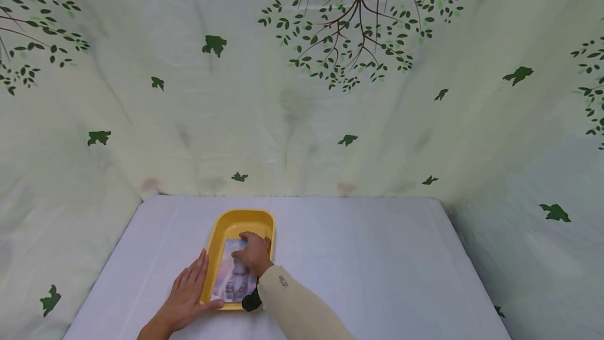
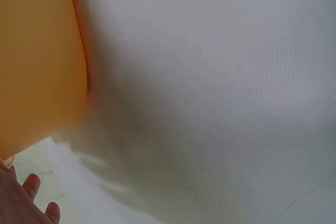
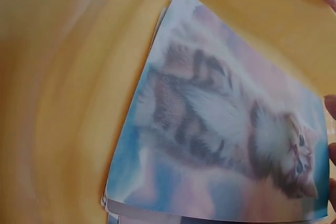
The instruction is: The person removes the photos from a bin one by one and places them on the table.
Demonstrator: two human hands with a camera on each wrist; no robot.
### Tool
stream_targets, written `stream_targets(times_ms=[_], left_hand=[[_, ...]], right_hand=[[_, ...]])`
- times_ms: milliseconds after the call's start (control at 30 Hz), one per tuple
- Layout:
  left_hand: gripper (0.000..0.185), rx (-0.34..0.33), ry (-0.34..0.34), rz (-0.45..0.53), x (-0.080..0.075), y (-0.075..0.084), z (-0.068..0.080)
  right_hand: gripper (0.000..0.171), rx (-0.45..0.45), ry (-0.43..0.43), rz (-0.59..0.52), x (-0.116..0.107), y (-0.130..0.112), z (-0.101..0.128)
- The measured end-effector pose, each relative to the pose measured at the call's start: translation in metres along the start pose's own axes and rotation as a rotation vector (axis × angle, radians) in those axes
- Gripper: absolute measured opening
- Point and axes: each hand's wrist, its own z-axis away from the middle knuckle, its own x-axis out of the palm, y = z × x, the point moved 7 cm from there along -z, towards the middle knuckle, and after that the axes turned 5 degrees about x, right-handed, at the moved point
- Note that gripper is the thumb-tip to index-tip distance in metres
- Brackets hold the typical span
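Note:
A yellow tray point(image 1: 245, 220) lies on the white-covered table, with a stack of picture cards in its near part. The top picture card point(image 3: 226, 124) shows a striped kitten on a pink and blue ground; edges of other cards point(image 3: 113, 219) peek out beneath it. My right hand point(image 1: 257, 253) reaches over the stack and grips the top card at its far end, fingertips point(image 3: 329, 106) right at that edge. My left hand point(image 1: 189, 287) rests along the tray's left side, fingers straight, thumb at the near left corner.
The white tablecloth point(image 1: 368, 261) spreads to the right of the tray. Pale curtains point(image 1: 292, 135) with printed leaves and branches enclose the table's back and sides. A black object point(image 1: 252, 300) sits at my right wrist, over the tray's near right corner.

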Motion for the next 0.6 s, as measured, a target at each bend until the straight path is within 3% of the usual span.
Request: stream_targets(times_ms=[167, 400, 600], left_hand=[[0.125, 0.019, 0.018, -0.017, -0.0025, 0.0024, 0.0009], [0.121, 0.04, 0.052, -0.017, -0.0048, 0.0045, 0.0014], [0.123, 0.018, 0.03, -0.008, -0.0028, 0.0031, 0.0009]], right_hand=[[0.042, -0.016, -0.002, -0.018, 0.0012, 0.0005, -0.0002], [0.039, -0.036, -0.006, -0.007, 0.0022, 0.0007, -0.0003], [0.038, -0.026, -0.005, -0.037, 0.0008, 0.0009, 0.0006]])
